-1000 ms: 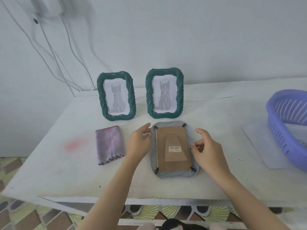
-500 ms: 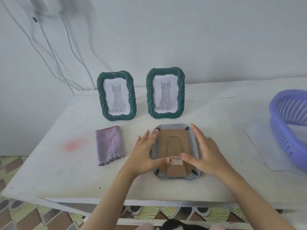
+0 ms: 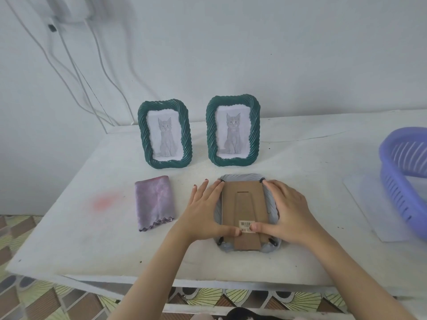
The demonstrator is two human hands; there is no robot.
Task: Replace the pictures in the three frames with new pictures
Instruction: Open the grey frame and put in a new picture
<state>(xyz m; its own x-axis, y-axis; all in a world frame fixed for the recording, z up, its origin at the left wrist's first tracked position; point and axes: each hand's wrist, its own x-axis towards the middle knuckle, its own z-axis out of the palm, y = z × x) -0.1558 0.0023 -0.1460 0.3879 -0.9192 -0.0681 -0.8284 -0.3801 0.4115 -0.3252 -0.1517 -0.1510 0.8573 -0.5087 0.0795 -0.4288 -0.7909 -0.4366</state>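
Both hands flat, fingers straight, gripping nothing: my left hand (image 3: pixel 204 214) and my right hand (image 3: pixel 287 214) press brown cardboard back (image 3: pixel 242 204) of face-down grey twisted-rim frame (image 3: pixel 242 176).

This looks like a room in a home, though little of it shows. A white table (image 3: pixel 69 227) stands against a plain white wall (image 3: pixel 277 54), where loose cables (image 3: pixel 77 72) hang at the far left. A patterned tile floor (image 3: pixel 34 303) lies below the near edge. On the table are a left green frame (image 3: pixel 143 135) and a right green frame (image 3: pixel 210 130) with cat pictures, a folded purple cloth (image 3: pixel 154 202), and, at the right, a lilac plastic basket (image 3: pixel 388 162).
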